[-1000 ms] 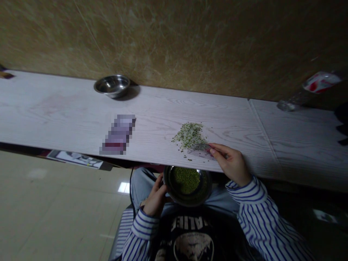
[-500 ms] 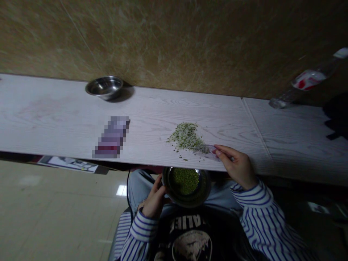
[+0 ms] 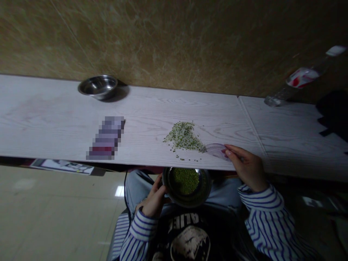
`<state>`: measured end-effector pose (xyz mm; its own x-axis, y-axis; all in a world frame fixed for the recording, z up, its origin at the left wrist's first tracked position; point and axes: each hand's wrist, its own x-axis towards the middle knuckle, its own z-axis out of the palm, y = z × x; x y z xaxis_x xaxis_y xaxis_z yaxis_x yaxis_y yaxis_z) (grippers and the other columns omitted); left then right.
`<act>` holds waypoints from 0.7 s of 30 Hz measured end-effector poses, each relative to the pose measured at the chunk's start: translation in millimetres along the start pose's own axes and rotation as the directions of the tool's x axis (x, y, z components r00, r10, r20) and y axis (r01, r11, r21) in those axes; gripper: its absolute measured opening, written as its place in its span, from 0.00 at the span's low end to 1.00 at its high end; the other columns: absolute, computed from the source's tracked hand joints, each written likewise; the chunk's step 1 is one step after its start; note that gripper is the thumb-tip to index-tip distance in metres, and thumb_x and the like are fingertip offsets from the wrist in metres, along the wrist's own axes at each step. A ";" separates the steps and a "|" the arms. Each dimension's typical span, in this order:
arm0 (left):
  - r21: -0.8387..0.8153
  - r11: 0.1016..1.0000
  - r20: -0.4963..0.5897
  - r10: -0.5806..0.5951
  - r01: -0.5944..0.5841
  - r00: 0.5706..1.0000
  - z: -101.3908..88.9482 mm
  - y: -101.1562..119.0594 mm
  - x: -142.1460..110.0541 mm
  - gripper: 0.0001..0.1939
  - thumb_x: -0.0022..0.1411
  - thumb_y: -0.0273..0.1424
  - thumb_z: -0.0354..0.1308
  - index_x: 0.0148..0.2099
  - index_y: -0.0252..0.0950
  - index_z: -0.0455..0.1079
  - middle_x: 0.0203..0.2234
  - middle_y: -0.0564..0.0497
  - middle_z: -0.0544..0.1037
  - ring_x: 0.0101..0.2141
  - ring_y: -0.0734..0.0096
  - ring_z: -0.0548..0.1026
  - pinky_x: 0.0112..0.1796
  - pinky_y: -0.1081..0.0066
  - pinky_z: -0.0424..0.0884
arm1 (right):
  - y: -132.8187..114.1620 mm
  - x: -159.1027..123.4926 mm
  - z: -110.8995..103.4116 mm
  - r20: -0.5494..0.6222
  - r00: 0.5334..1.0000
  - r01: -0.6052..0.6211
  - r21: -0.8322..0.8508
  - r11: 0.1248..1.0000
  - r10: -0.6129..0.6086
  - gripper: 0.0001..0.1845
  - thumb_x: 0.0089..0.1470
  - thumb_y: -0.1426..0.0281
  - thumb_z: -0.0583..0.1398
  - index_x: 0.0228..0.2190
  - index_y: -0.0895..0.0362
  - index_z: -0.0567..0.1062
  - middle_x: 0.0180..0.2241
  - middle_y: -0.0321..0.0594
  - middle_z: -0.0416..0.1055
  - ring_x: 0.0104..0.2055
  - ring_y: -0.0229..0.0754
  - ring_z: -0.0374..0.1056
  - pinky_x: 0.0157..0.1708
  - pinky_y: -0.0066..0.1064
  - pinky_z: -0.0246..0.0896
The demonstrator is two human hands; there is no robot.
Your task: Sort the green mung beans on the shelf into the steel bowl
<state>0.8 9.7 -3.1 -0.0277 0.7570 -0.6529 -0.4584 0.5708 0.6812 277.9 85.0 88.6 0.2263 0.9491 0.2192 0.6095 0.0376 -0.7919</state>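
Note:
A pile of small green beans (image 3: 184, 137) lies on the pale wooden table (image 3: 152, 116) near its front edge. My right hand (image 3: 246, 165) pinches a thin clear plastic piece (image 3: 215, 149) whose edge rests on the table at the pile's right side. Below the table edge, on my lap, a metal bowl (image 3: 187, 185) holds more green beans. My left hand (image 3: 153, 199) grips that bowl by its left rim.
An empty metal bowl (image 3: 98, 86) stands at the back of the table by the wall. A blurred flat item (image 3: 106, 138) lies left of the pile. A plastic bottle (image 3: 299, 80) lies at the far right, beside a dark object (image 3: 333, 114).
My right hand with the clear piece has shifted to the right, from over the pile's near edge to its right side. My left hand and the lap bowl stay put.

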 end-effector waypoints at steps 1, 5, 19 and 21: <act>0.004 1.000 -0.007 -0.002 0.002 1.000 0.9 0.4 -0.3 0.36 0.45 0.30 0.64 0.59 0.37 0.67 0.45 0.45 0.76 0.33 0.63 0.72 0.25 0.67 0.72 | 0.4 0.5 0.1 0.004 1.000 0.000 -0.002 1.000 0.000 0.17 0.51 0.62 0.62 0.38 0.57 0.84 0.34 0.45 0.84 0.37 0.49 0.81 0.39 0.38 0.79; -0.011 1.000 -0.017 -0.010 0.009 1.000 3.5 2.0 -1.9 0.36 0.44 0.30 0.64 0.59 0.37 0.69 0.45 0.45 0.77 0.33 0.64 0.72 0.26 0.67 0.73 | 1.5 0.2 1.1 0.044 0.999 0.007 -0.001 1.000 -0.007 0.16 0.52 0.62 0.62 0.38 0.56 0.84 0.35 0.44 0.84 0.38 0.49 0.81 0.41 0.38 0.78; -0.013 1.000 -0.038 -0.012 0.011 0.999 2.4 4.4 -4.5 0.37 0.44 0.32 0.66 0.59 0.37 0.69 0.47 0.45 0.77 0.34 0.61 0.74 0.27 0.64 0.74 | 2.8 0.8 2.2 0.040 0.999 -0.010 0.018 1.000 0.009 0.17 0.52 0.62 0.62 0.39 0.57 0.84 0.36 0.46 0.84 0.39 0.50 0.81 0.41 0.40 0.78; -0.008 1.000 -0.022 -0.011 0.010 1.000 2.1 4.4 -4.5 0.35 0.44 0.32 0.66 0.57 0.37 0.70 0.45 0.46 0.77 0.34 0.62 0.74 0.27 0.64 0.74 | 3.4 0.5 1.5 0.026 0.999 -0.019 0.021 1.000 0.018 0.17 0.52 0.62 0.62 0.39 0.57 0.84 0.36 0.46 0.84 0.39 0.50 0.81 0.41 0.40 0.78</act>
<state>0.8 9.5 3.5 -0.0427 0.7436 -0.6673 -0.4656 0.5761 0.6718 278.9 86.1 85.2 0.2172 0.9575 0.1897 0.5892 0.0263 -0.8075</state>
